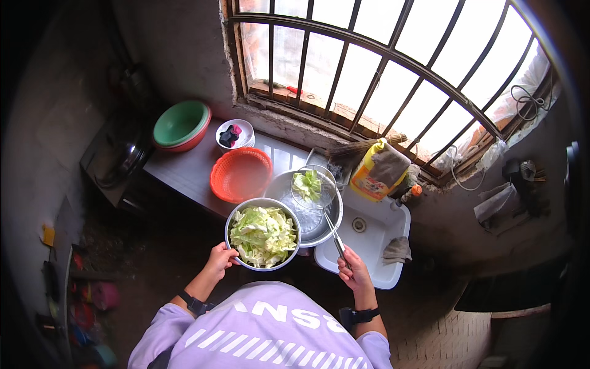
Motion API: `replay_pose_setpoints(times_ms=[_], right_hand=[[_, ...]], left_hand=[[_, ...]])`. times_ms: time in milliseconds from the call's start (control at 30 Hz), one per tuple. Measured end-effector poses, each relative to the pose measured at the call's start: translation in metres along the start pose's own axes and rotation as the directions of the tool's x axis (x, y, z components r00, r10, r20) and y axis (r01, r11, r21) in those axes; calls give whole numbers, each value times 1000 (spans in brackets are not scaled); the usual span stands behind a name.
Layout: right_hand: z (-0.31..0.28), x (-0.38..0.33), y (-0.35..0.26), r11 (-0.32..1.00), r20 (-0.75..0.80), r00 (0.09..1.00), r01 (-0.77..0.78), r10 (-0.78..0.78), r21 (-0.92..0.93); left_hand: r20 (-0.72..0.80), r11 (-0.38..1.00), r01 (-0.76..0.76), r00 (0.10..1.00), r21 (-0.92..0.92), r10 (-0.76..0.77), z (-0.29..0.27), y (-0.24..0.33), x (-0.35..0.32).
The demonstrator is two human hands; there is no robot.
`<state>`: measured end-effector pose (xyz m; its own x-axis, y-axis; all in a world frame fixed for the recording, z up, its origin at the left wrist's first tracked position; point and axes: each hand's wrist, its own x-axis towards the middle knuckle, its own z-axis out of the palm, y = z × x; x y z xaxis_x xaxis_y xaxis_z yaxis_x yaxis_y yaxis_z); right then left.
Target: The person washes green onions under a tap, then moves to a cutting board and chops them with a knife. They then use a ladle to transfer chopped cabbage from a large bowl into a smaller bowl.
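My left hand (221, 257) grips the rim of a metal bowl (246, 206) heaped with chopped green cabbage (263, 235). It is held just in front of the counter edge. My right hand (354, 270) holds the long handle of a wire strainer (313, 187) that carries a small clump of cabbage. The strainer hovers over a larger metal basin (319, 232) with water in it, which sits behind and partly under the cabbage bowl.
An orange plastic basket (241, 174), stacked green and red bowls (180, 125) and a small white bowl (236, 134) stand on the counter at left. A white sink (375, 237) with a rag, a yellow bottle (370, 178) and a barred window lie to the right.
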<state>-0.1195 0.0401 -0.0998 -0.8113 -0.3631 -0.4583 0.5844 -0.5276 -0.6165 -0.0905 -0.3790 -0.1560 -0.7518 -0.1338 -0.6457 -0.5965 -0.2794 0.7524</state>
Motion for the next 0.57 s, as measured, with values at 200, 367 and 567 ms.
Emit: replay_pose_setpoints(times_ms=[200, 367, 567], right_hand=[[10, -12, -19, 1000, -7, 1000, 19, -19, -1], [16, -14, -27, 999, -30, 999, 46, -45, 8], [14, -16, -27, 999, -47, 998, 33, -34, -22]], left_hand=[[0, 1000, -13, 1000, -5, 13, 0, -2, 3], [2, 1000, -6, 1000, -29, 6, 5, -1, 2], [6, 1000, -10, 1000, -14, 10, 7, 3, 0]])
